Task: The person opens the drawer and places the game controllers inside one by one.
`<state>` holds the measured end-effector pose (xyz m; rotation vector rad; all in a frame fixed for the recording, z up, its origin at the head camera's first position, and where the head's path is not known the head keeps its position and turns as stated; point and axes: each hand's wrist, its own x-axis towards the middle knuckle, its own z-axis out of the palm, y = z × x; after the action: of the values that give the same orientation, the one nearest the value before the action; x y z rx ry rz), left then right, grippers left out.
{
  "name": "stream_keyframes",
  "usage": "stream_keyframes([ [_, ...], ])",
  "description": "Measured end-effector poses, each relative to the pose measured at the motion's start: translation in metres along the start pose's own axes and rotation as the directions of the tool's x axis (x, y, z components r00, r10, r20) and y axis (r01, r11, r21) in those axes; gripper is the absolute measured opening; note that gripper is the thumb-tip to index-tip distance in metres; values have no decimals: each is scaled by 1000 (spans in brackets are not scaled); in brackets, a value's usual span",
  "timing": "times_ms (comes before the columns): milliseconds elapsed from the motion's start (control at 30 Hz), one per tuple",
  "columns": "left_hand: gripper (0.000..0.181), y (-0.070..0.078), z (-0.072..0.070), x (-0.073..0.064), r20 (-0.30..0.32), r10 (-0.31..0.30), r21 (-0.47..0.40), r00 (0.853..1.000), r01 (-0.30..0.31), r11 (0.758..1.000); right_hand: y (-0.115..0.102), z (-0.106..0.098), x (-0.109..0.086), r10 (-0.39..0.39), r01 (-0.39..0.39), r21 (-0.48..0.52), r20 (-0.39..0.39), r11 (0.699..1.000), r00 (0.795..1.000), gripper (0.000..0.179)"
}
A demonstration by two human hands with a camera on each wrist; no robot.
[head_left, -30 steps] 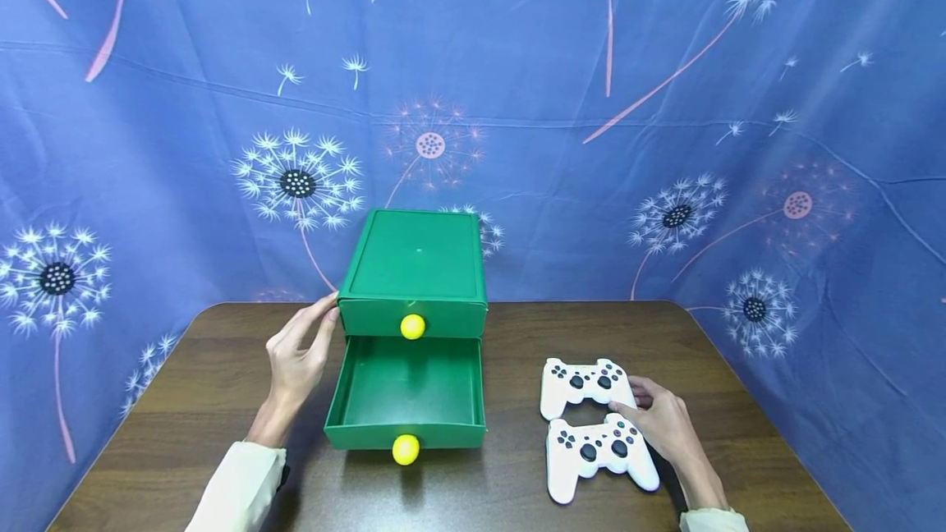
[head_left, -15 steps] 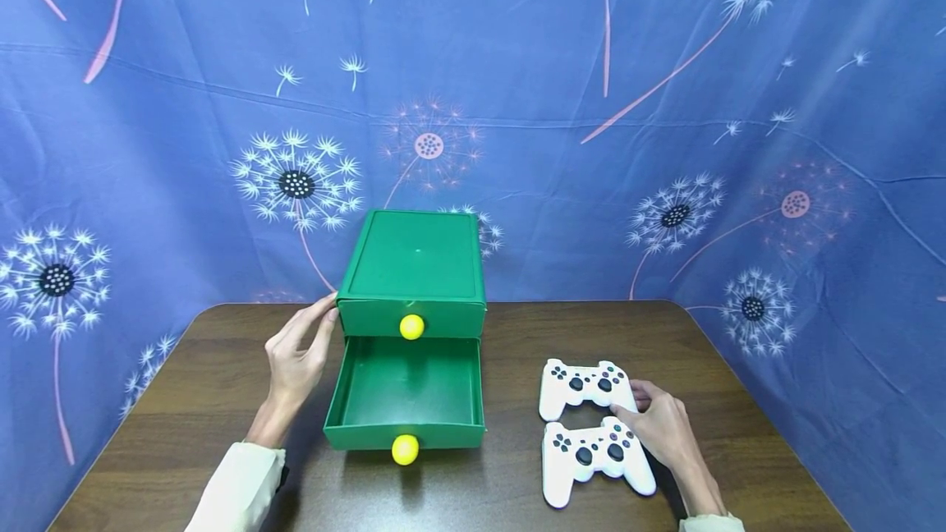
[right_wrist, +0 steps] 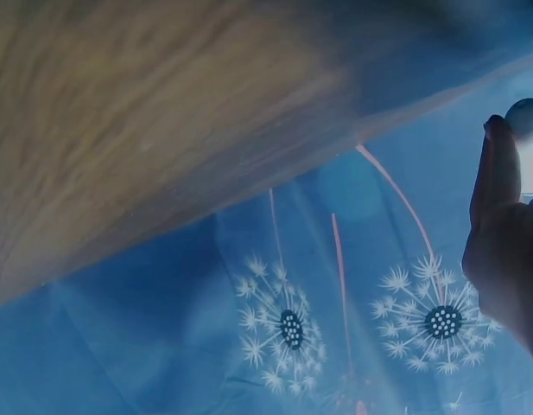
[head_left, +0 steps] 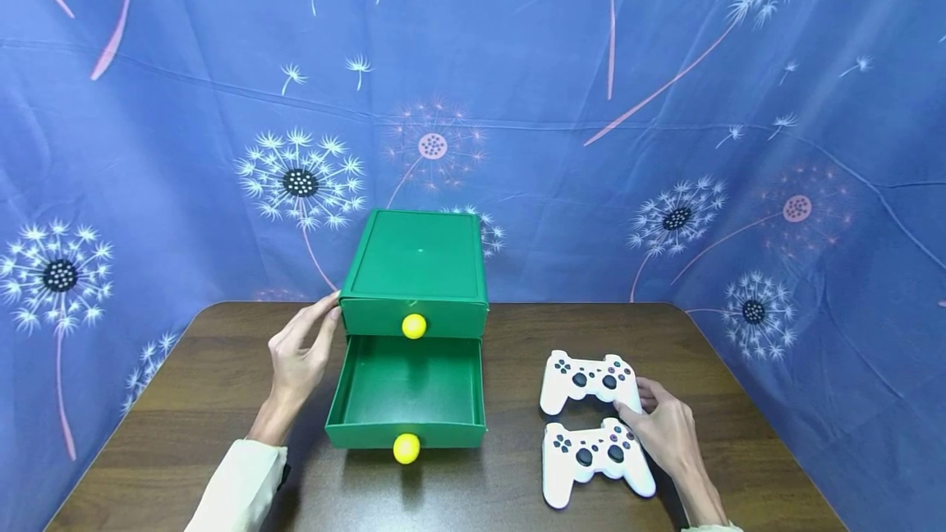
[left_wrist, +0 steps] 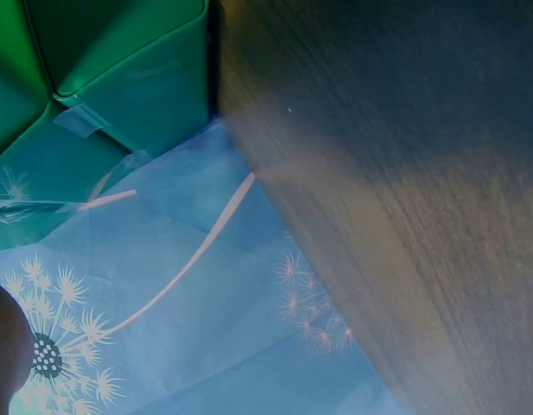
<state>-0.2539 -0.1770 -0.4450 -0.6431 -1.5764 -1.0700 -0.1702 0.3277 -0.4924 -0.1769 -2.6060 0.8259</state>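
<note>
My left hand (head_left: 297, 360) reaches to the left front corner of a green two-drawer box (head_left: 420, 257), fingertips and thumb resting on its side. The upper drawer is closed and has a yellow knob (head_left: 414, 326). Below it, the lower drawer (head_left: 414, 392) is pulled out and holds nothing. My right hand (head_left: 671, 433) pinches the right grip of the farther white game controller (head_left: 594, 373), which lies slightly turned. A second white game controller (head_left: 597, 440) lies just in front of it. In the right wrist view, only part of the hand (right_wrist: 512, 242) shows at the right edge.
The brown wooden table (head_left: 510, 483) carries everything. Blue cloth (head_left: 532, 171) with dandelion prints hangs behind and along the sides. The lower drawer's yellow knob (head_left: 406, 448) sticks out toward me. In the left wrist view, clear tape (left_wrist: 83, 119) clings to the green box.
The nearer controller shifted slightly left and toward me, then stopped. The farther controller has moved a little away and turned slightly in my right hand. My left hand stays at the box.
</note>
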Motion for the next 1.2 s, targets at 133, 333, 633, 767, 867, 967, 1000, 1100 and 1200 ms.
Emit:
stream_keyframes([
  [133, 34, -2, 0, -1, 2, -4, -2, 1000, 4, 1000, -5, 0, -2, 14, -14, 14, -21, 1000, 1000, 50],
  [333, 36, -2, 0, -1, 3, 2, -2, 1000, -2, 1000, -15, -3, -7, 4, -3, 32, -29, 999, 1000, 50],
  [633, 37, -1, -1, 0, 7, 6, 4, 1000, -6, 1000, -32, -7, -18, 11, -6, 76, -74, 997, 997, 48],
  [767, 35, -1, -1, 0, 9, 6, 2, 1000, -6, 1000, -41, -11, -21, 4, 5, 104, -87, 995, 996, 48],
  [867, 35, 0, -1, 0, 11, 6, 2, 1000, -6, 1000, -49, -15, -24, -3, 15, 129, -94, 992, 996, 48],
  [967, 38, 1, -1, 1, 12, 4, 3, 1000, -5, 1000, -57, -18, -26, -10, 25, 151, -98, 988, 995, 48],
  [1000, 39, 1, -1, 1, 12, 7, 2, 1000, -7, 1000, -59, -19, -26, -11, 28, 160, -101, 987, 995, 48],
  [1100, 38, 1, -1, 1, 8, 3, -1, 1000, -3, 1000, -66, -21, -28, -12, 29, 174, -98, 984, 995, 48],
  [1200, 36, 1, 0, 1, 4, 4, -2, 1000, -4, 1000, -71, -24, -28, -5, 23, 186, -94, 982, 996, 48],
])
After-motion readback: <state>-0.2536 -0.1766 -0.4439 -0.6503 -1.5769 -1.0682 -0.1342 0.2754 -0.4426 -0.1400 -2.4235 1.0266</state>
